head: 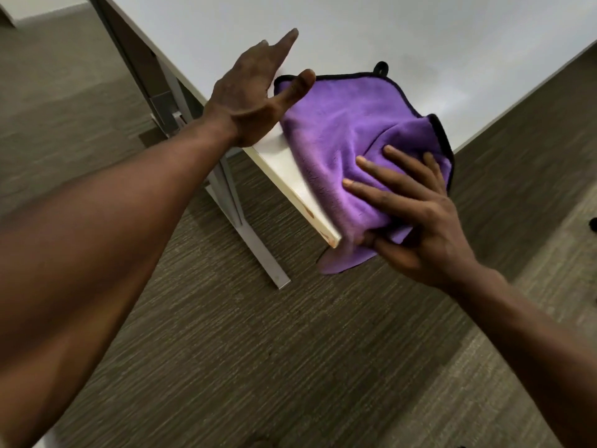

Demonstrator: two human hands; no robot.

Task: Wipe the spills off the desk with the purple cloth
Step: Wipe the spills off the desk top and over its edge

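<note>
A purple cloth (349, 130) with black trim and a small hanging loop lies over the near corner of the white desk (355, 30), part of it drooping below the corner. My right hand (416, 215) grips the cloth at that corner, fingers spread on top and thumb underneath. My left hand (255, 92) hovers flat and open over the desk's left edge, its thumb just above the cloth's far left corner. No spill is clearly visible on the desk top; orange-brown marks show on the desk's edge band near the corner.
The desk's grey metal leg and foot (245, 227) run down to the grey-brown carpet (258, 350) under the left edge. A dark object (592, 224) sits at the right border on the floor.
</note>
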